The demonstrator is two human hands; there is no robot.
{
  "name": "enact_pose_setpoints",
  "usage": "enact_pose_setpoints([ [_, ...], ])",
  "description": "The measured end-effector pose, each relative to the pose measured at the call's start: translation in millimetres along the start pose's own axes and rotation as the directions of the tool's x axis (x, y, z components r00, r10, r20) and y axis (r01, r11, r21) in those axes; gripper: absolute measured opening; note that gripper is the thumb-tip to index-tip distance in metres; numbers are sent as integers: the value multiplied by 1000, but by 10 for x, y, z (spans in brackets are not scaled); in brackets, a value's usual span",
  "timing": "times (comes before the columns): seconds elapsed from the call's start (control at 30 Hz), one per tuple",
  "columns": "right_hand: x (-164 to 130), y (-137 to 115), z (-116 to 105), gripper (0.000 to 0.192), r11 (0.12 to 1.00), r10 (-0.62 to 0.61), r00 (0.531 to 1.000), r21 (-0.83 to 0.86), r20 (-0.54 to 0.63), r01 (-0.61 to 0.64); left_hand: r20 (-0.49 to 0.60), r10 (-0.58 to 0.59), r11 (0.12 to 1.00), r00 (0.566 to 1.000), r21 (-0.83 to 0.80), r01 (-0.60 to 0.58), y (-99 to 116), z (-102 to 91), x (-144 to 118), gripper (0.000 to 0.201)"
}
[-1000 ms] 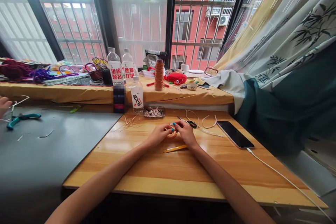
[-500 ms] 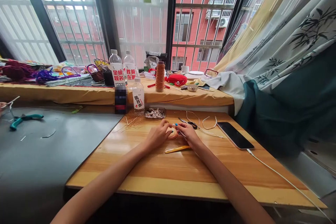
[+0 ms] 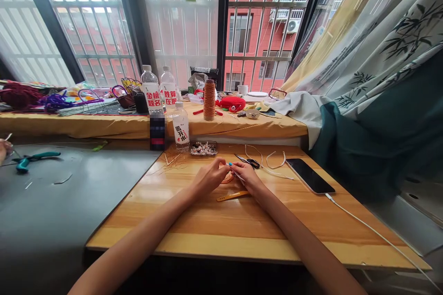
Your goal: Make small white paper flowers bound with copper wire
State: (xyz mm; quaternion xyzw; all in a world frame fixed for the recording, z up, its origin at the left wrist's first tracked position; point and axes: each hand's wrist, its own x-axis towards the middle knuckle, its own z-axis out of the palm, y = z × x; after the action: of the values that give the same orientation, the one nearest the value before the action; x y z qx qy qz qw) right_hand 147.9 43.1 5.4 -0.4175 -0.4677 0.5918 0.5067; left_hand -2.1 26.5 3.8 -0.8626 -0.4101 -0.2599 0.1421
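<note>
My left hand (image 3: pixel 208 178) and my right hand (image 3: pixel 248 178) meet over the middle of the wooden table (image 3: pixel 194 221), fingers closed in pinches. A thin white cord (image 3: pixel 238 175) runs from the fingertips along my right palm. Orange thread (image 3: pixel 227 178) loops between the hands, and its strand seems to run into the left fingers, which partly hide it. Below my right hand lies a flat yellow strip (image 3: pixel 231 196) with small holes at one end. Black-handled scissors (image 3: pixel 252 163) rest just beyond the right hand.
Loose white cords (image 3: pixel 277 174) and a charging phone (image 3: pixel 309 176) are on the right. A clear box of small pieces (image 3: pixel 203 148), a bottle (image 3: pixel 181 126) and an orange thread spool (image 3: pixel 209 101) stand behind. At left are teal pliers (image 3: pixel 34 159) and another person's hand (image 3: pixel 4 150).
My fingertips have drawn closer together, and the left thumb is now tucked in. More of the white cord shows along my right hand. The other person's hand has come further into view.
</note>
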Motion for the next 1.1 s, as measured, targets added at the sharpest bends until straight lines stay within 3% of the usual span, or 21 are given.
enact_pose_setpoints([
  [0.2, -16, 2, -6, 22, 1000, 26, 1000, -10, 18, -26, 21, 113, 993, 993, -33, -112, -44, -33, 7, 31],
  [0.33, -9, 19, -13, 21, 997, 75, 996, -28, 43, -74, 41, 94, 986, 995, -143, -88, -29, -42, -6, 26],
  [0.43, 5, 32, -8, 23, 997, 67, 997, -33, 31, -66, 30, 28, 984, 999, -175, -22, 2, -33, -9, 25],
  [0.57, 12, 32, 19, 26, 991, 3, 1000, -137, 2, -3, -36, -187, 935, 982, -314, 167, 28, -1, 20, 23],
  [0.7, 26, 40, 37, 28, 977, -62, 998, -203, -13, 58, -14, -350, 791, 937, -540, 288, 13, 39, 63, 16],
  [0.83, 37, 48, 33, 30, 973, -108, 994, -209, -31, 99, 111, -475, 567, 873, -720, 400, -17, 85, 84, 16],
  [1.0, 10, 25, 35, 29, 964, -145, 989, -225, -11, 139, 294, -517, 268, 804, -837, 478, -13, 118, 95, 17],
  [1.1, 2, 23, 41, 28, 956, -171, 985, -242, 0, 166, 349, -524, 142, 777, -863, 484, 5, 103, 105, 18],
])
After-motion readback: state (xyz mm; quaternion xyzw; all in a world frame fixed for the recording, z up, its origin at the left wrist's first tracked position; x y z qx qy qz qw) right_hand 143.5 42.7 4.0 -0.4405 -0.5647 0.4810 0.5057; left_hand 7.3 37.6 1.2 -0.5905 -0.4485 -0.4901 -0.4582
